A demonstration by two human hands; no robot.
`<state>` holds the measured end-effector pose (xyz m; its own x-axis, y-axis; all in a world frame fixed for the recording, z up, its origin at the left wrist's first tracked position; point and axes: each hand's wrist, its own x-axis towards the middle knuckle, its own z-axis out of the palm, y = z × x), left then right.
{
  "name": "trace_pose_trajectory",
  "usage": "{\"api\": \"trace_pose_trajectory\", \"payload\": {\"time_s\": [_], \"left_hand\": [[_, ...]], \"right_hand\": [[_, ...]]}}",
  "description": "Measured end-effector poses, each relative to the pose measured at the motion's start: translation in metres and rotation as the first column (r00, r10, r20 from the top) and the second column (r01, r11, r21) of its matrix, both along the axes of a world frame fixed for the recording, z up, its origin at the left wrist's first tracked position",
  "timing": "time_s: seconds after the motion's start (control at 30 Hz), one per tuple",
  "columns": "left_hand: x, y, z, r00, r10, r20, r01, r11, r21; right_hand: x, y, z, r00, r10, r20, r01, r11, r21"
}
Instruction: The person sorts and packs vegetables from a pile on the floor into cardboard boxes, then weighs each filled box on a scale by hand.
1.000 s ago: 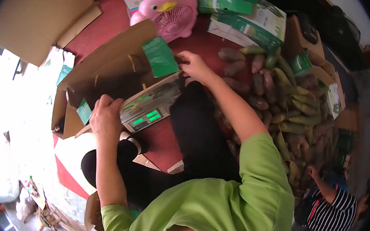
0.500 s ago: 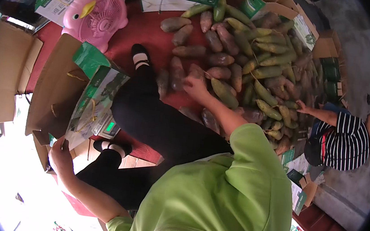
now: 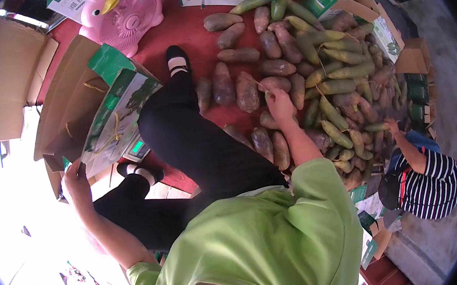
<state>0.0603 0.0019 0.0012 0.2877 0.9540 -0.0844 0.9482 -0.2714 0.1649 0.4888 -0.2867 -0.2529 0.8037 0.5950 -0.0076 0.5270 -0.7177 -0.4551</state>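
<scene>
With fingers pinched, my left hand (image 3: 75,183) grips the lower edge of a printed radish carton (image 3: 109,124), which has a yellow cord handle and stands open and tilted. My right hand (image 3: 281,108) is over the radish pile, its fingers curled over a green radish (image 3: 269,98) that is mostly hidden beneath the hand. Close by lie a reddish-brown radish (image 3: 247,93) and another reddish one (image 3: 224,85). Beneath the carton's edge, a scale (image 3: 136,149) shows a lit green display.
A pink bird-shaped fan (image 3: 122,14) stands at the upper left. Green and reddish radishes (image 3: 340,87) are heaped on the red floor covering. At the right, a person in a striped shirt (image 3: 430,180) reaches into the heap. Plain cardboard (image 3: 1,79) is at far left.
My right hand has moved right, from the reddish-brown radish to the green one. My left hand stays on the carton edge. The view has shifted slightly.
</scene>
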Motion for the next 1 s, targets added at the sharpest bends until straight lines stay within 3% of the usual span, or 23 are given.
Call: {"api": "trace_pose_trajectory", "payload": {"time_s": [0.03,0.1,0.2,0.33,0.53,0.6,0.63,0.7,0.73,0.8,0.83,0.9,1.0], "left_hand": [[0.002,-0.002,0.001,0.999,-0.028,0.033,0.027,0.999,0.019],[0.001,-0.005,0.0,0.999,-0.036,0.04,0.034,0.998,0.052],[0.01,-0.009,0.005,1.0,-0.011,0.011,0.01,0.999,0.032],[0.008,-0.011,0.003,1.0,0.021,0.024,-0.022,0.999,0.043],[0.018,-0.015,0.015,0.997,0.034,0.071,-0.035,0.999,0.015],[0.016,-0.016,0.015,0.992,0.039,0.12,-0.039,0.999,-0.006],[0.016,-0.016,0.014,0.991,0.021,0.129,-0.021,1.0,0.005],[0.015,-0.019,0.014,0.989,0.014,0.147,-0.012,1.0,-0.01],[0.013,-0.02,0.013,0.988,0.028,0.152,-0.027,1.0,-0.007],[0.01,-0.023,0.01,0.989,-0.024,0.145,0.023,1.0,0.014],[0.011,-0.024,0.011,0.988,-0.039,0.151,0.035,0.999,0.03],[0.01,-0.028,0.013,0.991,-0.029,0.133,0.027,1.0,0.012],[0.008,-0.03,0.011,0.996,-0.012,0.089,0.013,1.0,-0.01]], "right_hand": [[0.008,0.007,-0.002,1.0,0.013,-0.005,-0.013,1.0,0.005],[0.017,0.027,0.002,0.997,0.035,0.073,-0.016,0.969,-0.247],[0.023,0.048,-0.012,0.987,0.101,0.125,-0.068,0.968,-0.243],[0.02,0.063,-0.014,0.975,0.216,0.056,-0.154,0.833,-0.532],[0.022,0.059,-0.02,0.943,0.321,0.085,-0.225,0.805,-0.548],[0.022,0.051,-0.022,0.978,0.205,0.025,-0.182,0.912,-0.368],[0.023,0.048,-0.022,0.974,0.225,0.029,-0.2,0.91,-0.364],[0.024,0.034,-0.025,0.989,0.045,-0.144,-0.059,0.994,-0.095],[0.03,0.025,-0.031,0.988,0.06,-0.139,-0.073,0.993,-0.092],[0.047,0.004,-0.049,0.94,-0.057,-0.335,0.103,0.987,0.121],[0.055,-0.006,-0.053,0.942,-0.049,-0.332,0.094,0.988,0.123],[0.066,-0.023,-0.051,0.89,-0.081,-0.45,0.246,0.914,0.323],[0.074,-0.037,-0.025,0.89,-0.177,-0.419,0.318,0.901,0.294]]}}
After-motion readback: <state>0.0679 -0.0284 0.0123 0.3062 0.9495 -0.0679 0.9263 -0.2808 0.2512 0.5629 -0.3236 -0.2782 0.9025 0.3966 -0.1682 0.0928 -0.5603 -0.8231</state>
